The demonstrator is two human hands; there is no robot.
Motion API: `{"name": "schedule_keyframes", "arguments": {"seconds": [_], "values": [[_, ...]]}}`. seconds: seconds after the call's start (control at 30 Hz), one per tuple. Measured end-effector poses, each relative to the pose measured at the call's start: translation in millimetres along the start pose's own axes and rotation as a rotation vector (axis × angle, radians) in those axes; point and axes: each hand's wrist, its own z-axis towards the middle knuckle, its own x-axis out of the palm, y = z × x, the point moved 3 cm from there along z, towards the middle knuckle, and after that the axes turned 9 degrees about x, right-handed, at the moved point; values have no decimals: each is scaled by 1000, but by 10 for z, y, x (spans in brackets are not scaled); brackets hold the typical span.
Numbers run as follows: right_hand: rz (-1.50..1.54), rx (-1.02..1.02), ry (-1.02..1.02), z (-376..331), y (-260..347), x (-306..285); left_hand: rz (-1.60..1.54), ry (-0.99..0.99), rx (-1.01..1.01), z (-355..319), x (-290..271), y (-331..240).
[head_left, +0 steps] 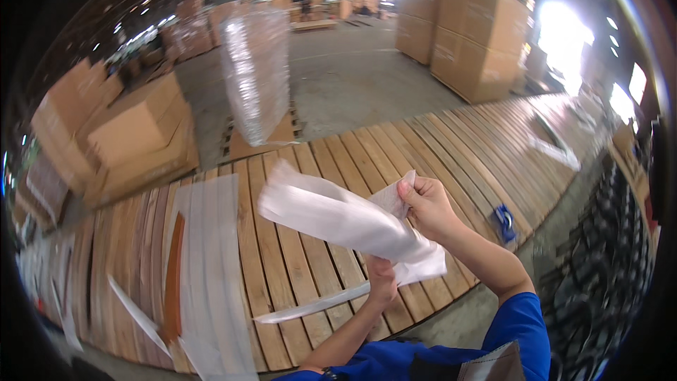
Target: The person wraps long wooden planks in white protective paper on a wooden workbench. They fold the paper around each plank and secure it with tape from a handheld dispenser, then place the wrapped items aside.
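Above the slatted wooden table point(282, 268), a white packing sheet point(331, 208), thin and foam-like, is folded or rolled into a long bundle. Its far left end is smeared by motion. My right hand point(430, 206) pinches a raised edge of it between thumb and fingers. Below the bundle's near end, my left hand point(381, 281) is closed around it, its fingers partly covered by the sheet. Whether something lies inside the wrap, I cannot tell. A narrow white strip point(310, 307) lies on the slats beside my left forearm.
A translucent white sheet point(211, 261) and a reddish-brown wooden piece point(173, 275) lie at left. On the right rests a blue tape dispenser point(504, 223). Beyond the table stand a film-wrapped pallet stack point(257, 70) and cardboard boxes point(465, 42). Dark stacked parts point(599, 247) are at right.
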Motion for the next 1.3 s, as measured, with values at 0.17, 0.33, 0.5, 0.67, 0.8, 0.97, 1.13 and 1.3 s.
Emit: {"name": "schedule_keyframes", "arguments": {"seconds": [0.17, 0.33, 0.5, 0.67, 0.8, 0.97, 1.13, 1.3], "values": [[-204, -400, -469, -788, -203, 6, 193, -62, -73, 82, 295, 6], [-574, -1036, -540, -1091, -289, 87, 183, -36, -141, 46, 327, -39], [-500, -1143, -506, -1249, -226, 9, -121, 96, 103, -86, 704, -281], [-288, -1208, -453, -1275, -334, -135, 668, -91, 393, -156, 1471, -547], [-372, -1246, -357, -1280, -429, -278, 666, -263, 359, -120, 1612, -474], [-410, -1190, -289, -1254, -473, -458, 699, -310, 374, -29, 1427, -398], [-538, -1028, -91, -1451, -887, -1123, 758, -422, 463, 255, 1041, -405], [-746, -357, -84, -2207, -2729, -2385, 827, -493, 543, 412, 825, -314]]}}
